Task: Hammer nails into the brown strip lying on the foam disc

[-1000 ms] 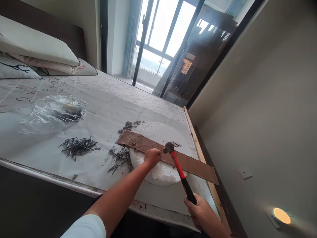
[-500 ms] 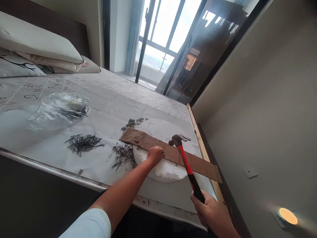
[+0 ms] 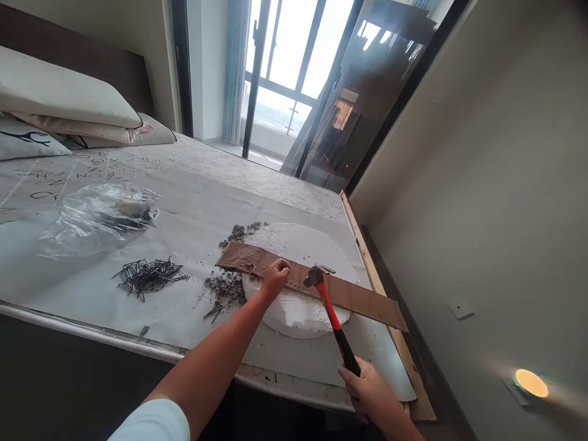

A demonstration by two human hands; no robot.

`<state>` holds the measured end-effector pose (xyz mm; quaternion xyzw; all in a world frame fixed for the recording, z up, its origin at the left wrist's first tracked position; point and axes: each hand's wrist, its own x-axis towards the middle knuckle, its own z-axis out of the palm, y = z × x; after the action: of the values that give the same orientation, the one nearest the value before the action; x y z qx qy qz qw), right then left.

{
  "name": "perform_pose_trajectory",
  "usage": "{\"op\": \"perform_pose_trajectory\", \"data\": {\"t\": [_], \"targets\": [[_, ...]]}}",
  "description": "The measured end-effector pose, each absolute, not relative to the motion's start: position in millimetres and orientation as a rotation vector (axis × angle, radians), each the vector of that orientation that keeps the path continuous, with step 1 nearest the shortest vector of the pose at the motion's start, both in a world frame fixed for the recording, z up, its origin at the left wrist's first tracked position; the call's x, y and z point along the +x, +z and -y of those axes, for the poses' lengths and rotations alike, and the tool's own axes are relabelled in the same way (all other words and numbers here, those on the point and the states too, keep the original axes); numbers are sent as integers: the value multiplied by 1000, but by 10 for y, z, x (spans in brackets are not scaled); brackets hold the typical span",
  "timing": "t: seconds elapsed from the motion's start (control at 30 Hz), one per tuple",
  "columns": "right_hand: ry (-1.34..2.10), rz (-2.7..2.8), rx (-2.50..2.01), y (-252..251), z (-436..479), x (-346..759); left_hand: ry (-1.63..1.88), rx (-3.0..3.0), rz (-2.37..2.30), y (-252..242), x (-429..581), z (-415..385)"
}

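My right hand [image 3: 374, 392] is closed around the black grip of a claw hammer [image 3: 337, 327] with a red and black handle. The hammer's head is over the brown board [image 3: 362, 300], just right of my left hand; whether it touches the wood I cannot tell. My left hand [image 3: 277, 277] is pinched at the board, and what its fingertips hold is too small to make out. Many small holes mark the board's left end. Beneath it lies a round white foam slab [image 3: 303, 315]. To the left, a pile of nails [image 3: 149, 275] rests on the grey sheet.
Grey crumbled bits [image 3: 227, 286] lie beside the slab, with a few loose nails [image 3: 214, 311] near them. A clear plastic bag [image 3: 98, 214] with dark contents sits farther back on the bed. A wooden rail [image 3: 365, 251] runs along the right, next to the wall.
My left hand has shifted up and left along the board. The hammer's head has come lower and closer to that hand. The whole view has also shifted slightly.
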<state>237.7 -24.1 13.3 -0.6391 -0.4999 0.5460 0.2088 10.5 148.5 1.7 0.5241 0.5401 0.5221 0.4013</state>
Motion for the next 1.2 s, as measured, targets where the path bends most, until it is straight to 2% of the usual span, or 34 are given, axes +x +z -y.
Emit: {"op": "perform_pose_trajectory", "data": {"t": [0.2,0.4,0.5,0.73,1.2], "targets": [[1663,1057,-1456,29,392,2176,1180,1437,-1362,269,-182,-1298],[1754,953,-1442,-250,473,2175,321,1637,-1354,371,-588,-882],[1777,887,-1405,-253,534,2217,47,1744,-1484,284,-841,-746],[1799,872,-1289,-77,624,2256,-143,1893,-2054,9,-1274,-685],[1828,884,-1272,-52,571,2262,-332,1832,-2211,-258,-1210,-735]]}}
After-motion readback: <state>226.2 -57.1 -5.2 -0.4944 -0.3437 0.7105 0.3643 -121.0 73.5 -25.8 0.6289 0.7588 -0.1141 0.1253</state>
